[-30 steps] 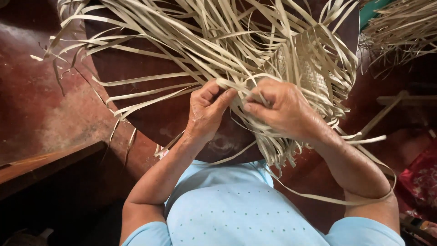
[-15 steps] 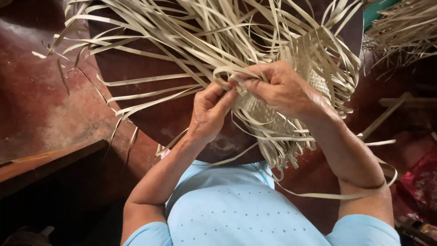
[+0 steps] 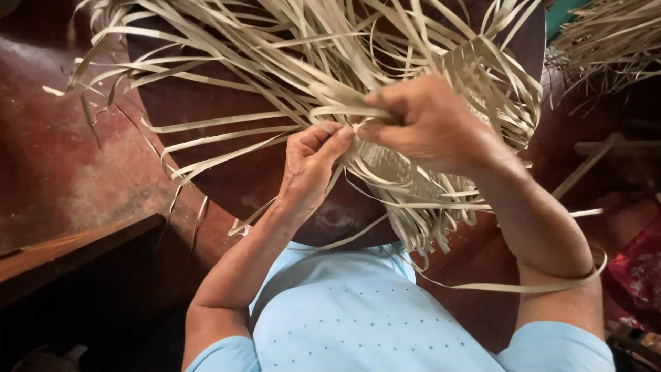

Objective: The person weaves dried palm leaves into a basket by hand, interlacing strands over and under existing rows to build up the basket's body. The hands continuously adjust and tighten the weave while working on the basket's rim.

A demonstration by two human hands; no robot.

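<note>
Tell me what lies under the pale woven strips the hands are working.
Under the pale flat woven strips shows a dark brown round board, resting on the lap. The right hand and left hand cover the middle, so the board's centre is hidden.

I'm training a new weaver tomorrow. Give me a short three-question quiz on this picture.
1. True or false: the left hand and right hand both grip pale strips at the same spot.
2. What lies under the strips? A) a dark round board B) a glass bowl C) a metal tray
3. Fill in: just below the right hand, the strips form a finished ____ patch.

Key: 1. true; 2. A; 3. woven
</note>
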